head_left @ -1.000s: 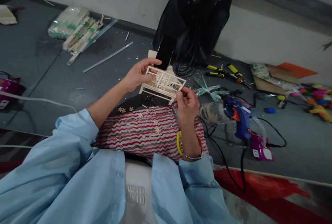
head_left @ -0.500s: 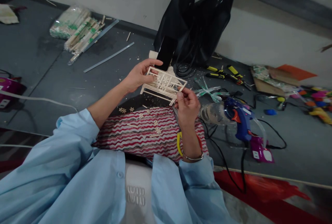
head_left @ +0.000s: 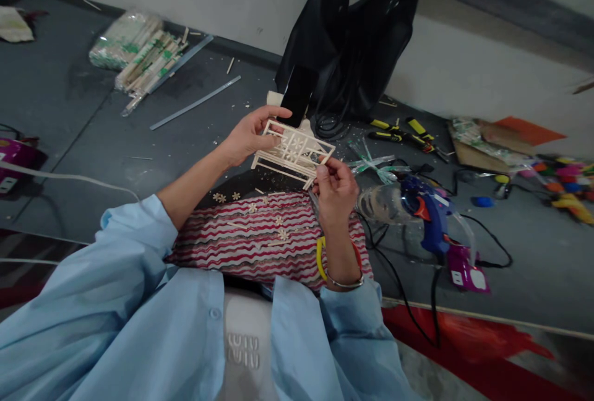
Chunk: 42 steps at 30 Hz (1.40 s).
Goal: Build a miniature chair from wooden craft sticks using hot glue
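A small pale model (head_left: pixel 293 151) built of thin wooden sticks, with flower-shaped pieces in its lattice, is held up between both hands above a red-and-white wavy striped cloth (head_left: pixel 260 237). My left hand (head_left: pixel 248 135) grips its left end with fingers curled over the top rail. My right hand (head_left: pixel 335 190) pinches its right lower corner. Loose wooden flower pieces (head_left: pixel 279 234) lie on the cloth. A dark phone (head_left: pixel 297 95) stands propped just behind the model.
A blue glue gun (head_left: pixel 429 212) with black cable lies to the right beside a clear plastic bottle (head_left: pixel 383 202). Yellow-handled pliers (head_left: pixel 403 131) and a black bag (head_left: pixel 346 48) sit behind. Packs of wooden sticks (head_left: pixel 137 54) lie far left, a long rod (head_left: pixel 195 103) nearby.
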Tool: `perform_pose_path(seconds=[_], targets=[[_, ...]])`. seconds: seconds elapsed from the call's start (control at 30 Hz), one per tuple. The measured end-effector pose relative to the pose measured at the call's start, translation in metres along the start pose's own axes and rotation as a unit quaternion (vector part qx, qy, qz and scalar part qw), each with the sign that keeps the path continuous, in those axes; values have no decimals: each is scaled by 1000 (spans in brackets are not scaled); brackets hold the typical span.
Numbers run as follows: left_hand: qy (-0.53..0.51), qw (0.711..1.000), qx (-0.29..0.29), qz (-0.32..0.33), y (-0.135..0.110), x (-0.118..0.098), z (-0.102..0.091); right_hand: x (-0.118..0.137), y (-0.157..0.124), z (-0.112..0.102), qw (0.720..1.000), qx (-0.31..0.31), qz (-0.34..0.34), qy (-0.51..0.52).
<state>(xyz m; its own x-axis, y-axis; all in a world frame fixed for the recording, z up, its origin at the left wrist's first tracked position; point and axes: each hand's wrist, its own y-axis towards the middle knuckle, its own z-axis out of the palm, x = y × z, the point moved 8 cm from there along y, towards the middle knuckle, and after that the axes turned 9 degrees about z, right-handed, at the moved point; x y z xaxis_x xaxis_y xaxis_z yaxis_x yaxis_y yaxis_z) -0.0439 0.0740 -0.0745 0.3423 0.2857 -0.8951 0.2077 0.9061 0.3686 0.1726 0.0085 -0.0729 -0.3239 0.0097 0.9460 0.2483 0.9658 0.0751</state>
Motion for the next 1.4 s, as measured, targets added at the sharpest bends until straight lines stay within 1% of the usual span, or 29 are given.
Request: perform_pose_path(seconds=[0.13,0.53,0.8,1.03,1.4], targets=[[14,1000,9,10,0,-1,0,1,-1,0,1000,1,1,-8],[13,1000,-3,1,0,1,-1,1,-1,-1,1000,1,3,-23],[40,999,2,8,0,2,-3,2,-1,0,1000,1,4,-18],[33,999,1,15,0,0,-2,2,0,0,1000,1,0,-20],[20,1000,7,3,-1,0,-1,-1,0,1,1000,2,1,-17]])
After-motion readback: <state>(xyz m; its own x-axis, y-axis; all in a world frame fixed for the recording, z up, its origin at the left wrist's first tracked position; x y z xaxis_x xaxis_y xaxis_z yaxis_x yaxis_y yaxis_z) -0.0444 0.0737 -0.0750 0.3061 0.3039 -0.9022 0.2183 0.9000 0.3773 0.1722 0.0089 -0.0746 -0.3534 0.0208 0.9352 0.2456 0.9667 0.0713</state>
